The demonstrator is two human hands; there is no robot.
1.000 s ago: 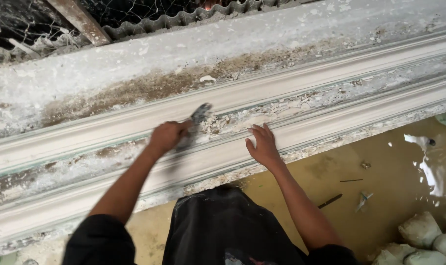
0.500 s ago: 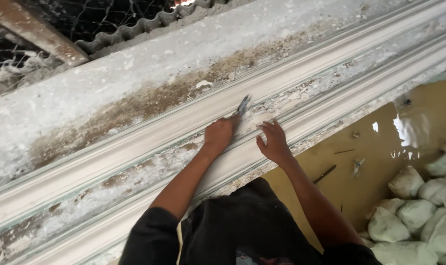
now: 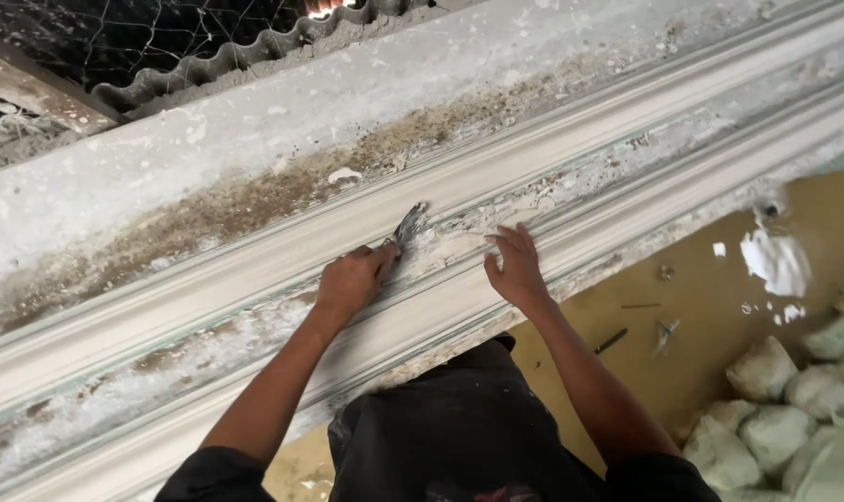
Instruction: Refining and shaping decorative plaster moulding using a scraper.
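A: Scraper [image 3: 407, 226] — where is it?
B: In the left hand [image 3: 350, 280], fist closed round the handle, blade angled up-right with its tip in the groove of the moulding [image 3: 255, 270]. It sits low against the plaster, probably so the edge can ride along the channel.

A: Right hand [image 3: 514, 270]?
B: Open, holding nothing. Fingers spread flat on the lower ridge just right of the blade, near but not touching it. Looks like bracing, or steadying the body while leaning over.

A: Why the crumbs by the blade?
B: White plaster bits [image 3: 459, 244] lie loose in the groove between the two hands, right where the blade meets it, so likely scraped-off stuff.

A: What's around?
B: Long moulding runs diagonally across the view on a pale, stained surface [image 3: 208, 177]. Corrugated sheet [image 3: 255, 51] and wire mesh at top. Below right, a tan floor [image 3: 710, 316] with white sacks [image 3: 794, 409] and a white splat [image 3: 775, 260].

A: Person?
B: Dark clothes, both forearms bare, reaching forward.
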